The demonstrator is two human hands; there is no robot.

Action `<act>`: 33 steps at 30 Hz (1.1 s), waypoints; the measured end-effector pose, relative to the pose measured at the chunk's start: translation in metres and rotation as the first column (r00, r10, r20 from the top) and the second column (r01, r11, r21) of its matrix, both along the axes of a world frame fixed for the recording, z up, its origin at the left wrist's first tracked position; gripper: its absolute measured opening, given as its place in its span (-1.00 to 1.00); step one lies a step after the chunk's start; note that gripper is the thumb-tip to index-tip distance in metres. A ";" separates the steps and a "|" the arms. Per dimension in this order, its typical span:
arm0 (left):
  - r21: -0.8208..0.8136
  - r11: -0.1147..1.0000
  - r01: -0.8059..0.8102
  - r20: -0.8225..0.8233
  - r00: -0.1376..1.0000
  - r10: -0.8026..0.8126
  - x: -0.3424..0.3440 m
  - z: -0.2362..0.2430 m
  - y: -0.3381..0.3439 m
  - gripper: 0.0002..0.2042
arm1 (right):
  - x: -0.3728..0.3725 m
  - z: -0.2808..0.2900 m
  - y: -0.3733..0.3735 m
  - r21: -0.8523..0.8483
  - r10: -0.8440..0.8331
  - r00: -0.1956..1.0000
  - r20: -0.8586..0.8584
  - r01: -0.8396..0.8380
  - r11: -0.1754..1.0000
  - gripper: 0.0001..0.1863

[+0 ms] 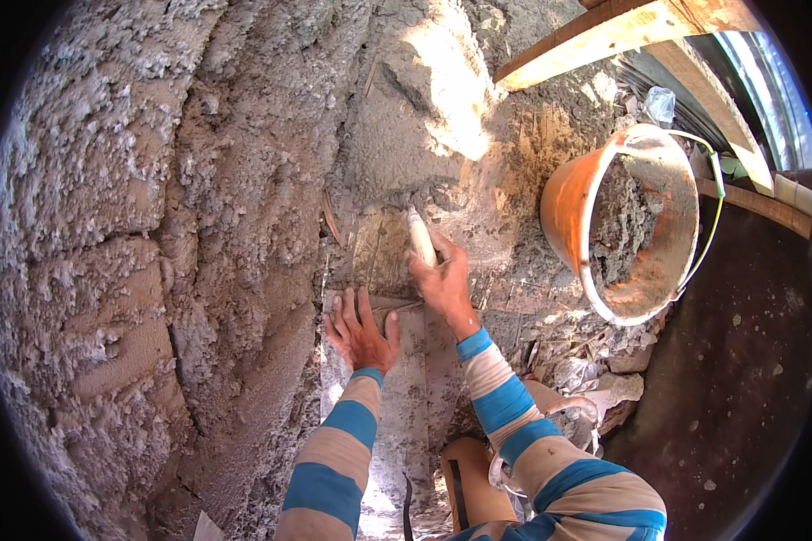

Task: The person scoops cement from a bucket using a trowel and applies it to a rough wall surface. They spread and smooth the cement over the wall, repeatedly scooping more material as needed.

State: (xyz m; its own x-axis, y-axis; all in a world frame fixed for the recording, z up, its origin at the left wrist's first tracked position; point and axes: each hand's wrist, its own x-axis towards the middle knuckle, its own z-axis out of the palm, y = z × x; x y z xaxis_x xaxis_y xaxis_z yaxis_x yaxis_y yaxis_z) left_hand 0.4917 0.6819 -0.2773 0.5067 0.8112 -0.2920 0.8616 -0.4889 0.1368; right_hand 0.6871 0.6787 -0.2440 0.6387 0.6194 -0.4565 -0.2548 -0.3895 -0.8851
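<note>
My right hand (444, 287) is closed around the pale, tapered handle of a trowel (422, 240). The handle's narrow end meets the lower edge of a wet grey mortar heap (401, 135); I cannot make out the blade. Just left of it and nearer to me, my left hand (363, 334) lies with fingers spread on the flat, dusty board (397, 379), holding nothing. To the right of both hands, an orange bucket (564, 212) with a pale rim leans toward me, with grey mortar (618, 221) inside.
A rough, mortar-covered wall (126, 270) fills the left side. Wooden beams (595, 45) cross the upper right. Rubble and crumpled plastic (595, 383) lie below the bucket, beside a dark surface (722, 379). A second pail (568, 406) is partly hidden by my right arm.
</note>
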 end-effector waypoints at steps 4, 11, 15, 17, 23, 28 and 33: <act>0.041 0.999 0.020 0.022 1.000 -0.020 0.003 0.000 0.001 -0.32 | -0.006 0.045 -0.029 0.139 -0.062 0.988 0.144 0.042 0.989 -0.52; 0.142 0.987 0.071 0.040 0.996 -0.078 0.007 0.002 -0.003 -0.35 | 0.000 0.169 -0.093 0.139 -0.139 0.989 0.043 0.132 0.981 -0.45; 0.143 0.988 0.052 0.027 0.998 -0.056 0.008 0.005 -0.005 -0.36 | 0.014 0.229 -0.137 0.050 -0.303 0.951 -0.062 0.306 0.951 -0.48; 0.126 0.991 0.044 0.004 0.999 -0.045 0.011 0.004 -0.005 -0.36 | 0.023 0.235 -0.154 0.091 -0.419 0.907 -0.044 0.422 0.902 -0.58; 0.095 0.995 0.033 0.017 0.999 -0.035 0.005 0.002 -0.002 -0.35 | 0.064 0.226 -0.183 0.194 -0.428 0.579 -0.694 0.722 0.664 -0.52; 0.072 0.997 0.028 -0.004 1.000 -0.028 0.001 0.007 -0.001 -0.33 | 0.045 0.239 -0.158 0.342 -0.323 0.824 -0.466 0.504 0.793 -0.63; 0.028 0.999 0.021 0.009 1.000 -0.022 0.001 0.005 0.000 -0.31 | 0.026 0.177 -0.110 -0.060 -0.128 0.958 0.257 0.148 0.987 -0.60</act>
State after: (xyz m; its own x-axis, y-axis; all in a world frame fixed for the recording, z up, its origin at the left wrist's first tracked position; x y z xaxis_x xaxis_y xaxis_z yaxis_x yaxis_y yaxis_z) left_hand 0.4923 0.6824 -0.2726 0.5266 0.8077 -0.2649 0.8496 -0.5111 0.1306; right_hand 0.7128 0.5684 -0.0666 0.8159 0.4861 -0.3131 -0.0839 -0.4362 -0.8959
